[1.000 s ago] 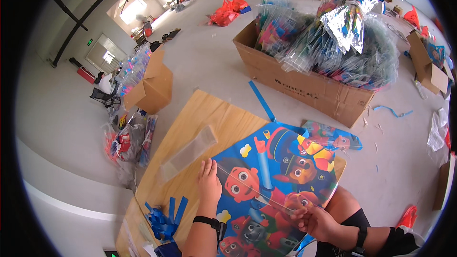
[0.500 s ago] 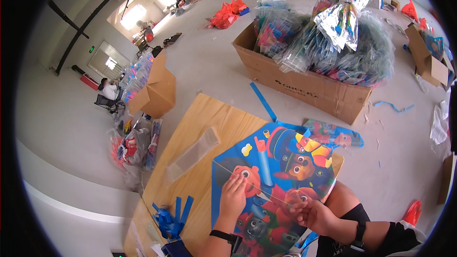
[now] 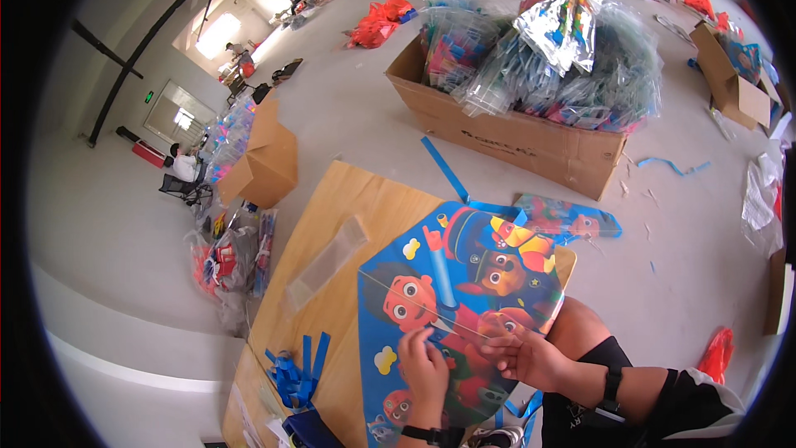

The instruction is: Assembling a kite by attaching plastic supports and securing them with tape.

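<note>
A large blue angular sheet (image 3: 385, 282), printed with cartoon characters and kite-like in shape, lies across the near side of the wooden table. A thin pale line (image 3: 398, 293), a cord or slim rod, runs over it from its left corner toward my right hand. My right hand (image 3: 522, 357) pinches that line near the sheet's right part, its fingers bent. Over the lower middle of the sheet rests my left hand (image 3: 424, 369), fingers loosely bent and apart, with nothing plainly in them. Blue ribbon (image 3: 445, 168) trails from the sheet's far edge.
On the wooden table (image 3: 348, 191) are a clear plastic strip (image 3: 327, 264) and a blue ribbon bundle (image 3: 290, 377). Beyond it stands a large carton (image 3: 506, 145) heaped with plastic-packed goods. Another open carton (image 3: 269, 166) is at left, near a seated person (image 3: 186, 166).
My left hand has slid toward me down the sheet, off the printed face, its fingers now more bent. My right hand keeps its pinch on the line. The whole view has shifted slightly.
</note>
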Demonstrator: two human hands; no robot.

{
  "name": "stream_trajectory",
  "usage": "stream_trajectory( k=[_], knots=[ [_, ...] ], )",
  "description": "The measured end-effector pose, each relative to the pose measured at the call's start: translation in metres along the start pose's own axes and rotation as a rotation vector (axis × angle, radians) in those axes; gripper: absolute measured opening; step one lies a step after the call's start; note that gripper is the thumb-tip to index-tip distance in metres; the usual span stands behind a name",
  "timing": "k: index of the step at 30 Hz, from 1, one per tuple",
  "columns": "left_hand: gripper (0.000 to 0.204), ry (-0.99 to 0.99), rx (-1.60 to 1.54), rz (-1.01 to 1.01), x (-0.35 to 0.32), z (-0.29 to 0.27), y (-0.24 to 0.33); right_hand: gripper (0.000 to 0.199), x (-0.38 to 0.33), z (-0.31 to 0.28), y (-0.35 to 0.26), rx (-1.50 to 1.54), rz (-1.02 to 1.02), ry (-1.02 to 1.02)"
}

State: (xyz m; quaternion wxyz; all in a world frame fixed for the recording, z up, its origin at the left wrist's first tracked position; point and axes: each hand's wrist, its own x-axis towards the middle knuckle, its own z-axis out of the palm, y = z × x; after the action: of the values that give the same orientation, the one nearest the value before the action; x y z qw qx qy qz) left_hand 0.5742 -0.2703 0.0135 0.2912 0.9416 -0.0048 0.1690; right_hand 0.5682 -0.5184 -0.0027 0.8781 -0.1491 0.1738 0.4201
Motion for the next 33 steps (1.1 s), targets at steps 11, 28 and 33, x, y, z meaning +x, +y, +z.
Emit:
stream_trajectory(
  k=[11,28,33],
  knots=[
    [0.049,-0.249,0.311,0.208,-0.032,0.021,0.035,0.060,-0.004,-0.011,0.000,0.040,0.013,-0.052],
    [0.047,-0.203,0.259,0.151,-0.033,0.019,0.033,0.075,-0.007,0.006,-0.024,0.052,-0.010,-0.007],
    [0.049,-0.182,0.254,0.155,-0.033,0.019,0.033,0.072,-0.011,0.008,-0.031,-0.068,0.030,-0.026]
  ],
)
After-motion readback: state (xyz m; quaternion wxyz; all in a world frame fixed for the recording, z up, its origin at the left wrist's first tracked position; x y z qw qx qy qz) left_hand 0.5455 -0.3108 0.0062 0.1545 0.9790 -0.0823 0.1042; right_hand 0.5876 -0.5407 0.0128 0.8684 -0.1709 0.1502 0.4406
